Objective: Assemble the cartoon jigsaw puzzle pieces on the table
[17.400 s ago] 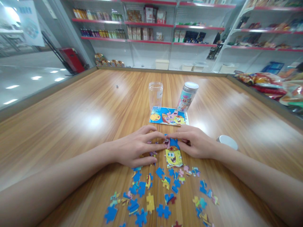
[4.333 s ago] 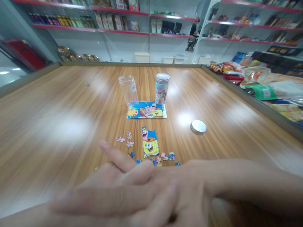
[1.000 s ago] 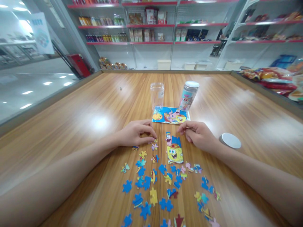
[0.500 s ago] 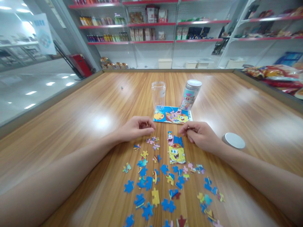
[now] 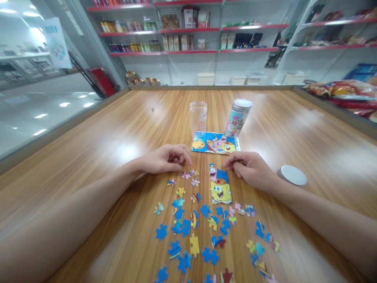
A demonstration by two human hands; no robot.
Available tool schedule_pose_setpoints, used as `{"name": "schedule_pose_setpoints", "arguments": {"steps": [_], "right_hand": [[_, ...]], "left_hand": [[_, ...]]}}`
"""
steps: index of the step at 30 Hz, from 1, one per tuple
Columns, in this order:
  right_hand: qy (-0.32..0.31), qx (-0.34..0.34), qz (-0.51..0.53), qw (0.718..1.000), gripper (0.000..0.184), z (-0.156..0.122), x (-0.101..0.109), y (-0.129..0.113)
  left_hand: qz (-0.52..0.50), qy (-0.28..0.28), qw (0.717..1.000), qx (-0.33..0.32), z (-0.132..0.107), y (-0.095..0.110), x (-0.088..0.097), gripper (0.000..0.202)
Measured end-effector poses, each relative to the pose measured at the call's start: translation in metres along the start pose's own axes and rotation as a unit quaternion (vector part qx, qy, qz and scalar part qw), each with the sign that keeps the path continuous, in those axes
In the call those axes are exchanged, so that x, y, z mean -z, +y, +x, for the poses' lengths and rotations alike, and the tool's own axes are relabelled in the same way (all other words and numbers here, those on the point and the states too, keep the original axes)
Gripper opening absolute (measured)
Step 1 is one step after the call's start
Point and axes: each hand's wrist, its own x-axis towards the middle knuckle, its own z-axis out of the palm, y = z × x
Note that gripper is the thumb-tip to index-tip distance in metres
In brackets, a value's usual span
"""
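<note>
My left hand (image 5: pixel 166 158) rests on the table with loosely bent fingers, thumb and index finger apart. Its index fingertip is just above a small group of pink puzzle pieces (image 5: pixel 190 173). My right hand (image 5: pixel 249 167) lies on the other side, fingers loosely curled and nothing visible between them. Its fingertips are close to the top right corner of a partly joined puzzle (image 5: pixel 220 190) showing a yellow and a pink cartoon character. Behind the hands lies a picture card (image 5: pixel 216 143) with similar characters. Loose blue pieces (image 5: pixel 184 262) and a yellow piece (image 5: pixel 194 244) spread across the near table.
A clear jar (image 5: pixel 198 118) and a printed can (image 5: pixel 238 118) with a silver lid stand at the card. A round silver lid (image 5: pixel 292 175) lies right of my right hand. One tiny piece (image 5: pixel 152 110) sits far left. Stocked shelves (image 5: pixel 188 29) stand behind the table.
My left index finger has stretched out toward the pink pieces, and the thumb has drawn back from it. My right hand has stayed nearly still. The view has shifted slightly.
</note>
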Motion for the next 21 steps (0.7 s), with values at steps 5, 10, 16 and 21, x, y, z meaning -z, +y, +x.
{"name": "schedule_pose_setpoints", "arguments": {"steps": [5, 10, 16, 21], "right_hand": [[-0.001, -0.004, -0.006, 1.000, 0.029, 0.000, 0.000, 0.000], [-0.013, -0.006, -0.014, 1.000, 0.031, 0.001, 0.000, 0.001], [-0.012, -0.007, -0.019, 1.000, 0.031, 0.000, 0.001, -0.002], [-0.014, -0.011, -0.015, 1.000, 0.029, 0.000, 0.001, -0.001]], "left_hand": [[0.059, -0.016, 0.998, -0.009, 0.000, -0.001, -0.001, 0.023], [0.129, -0.001, 0.990, -0.054, 0.002, -0.001, -0.008, 0.021], [0.108, 0.028, 0.992, -0.064, 0.004, 0.001, -0.010, 0.023], [0.123, 0.017, 0.991, -0.059, 0.004, -0.003, -0.008, 0.019]]}}
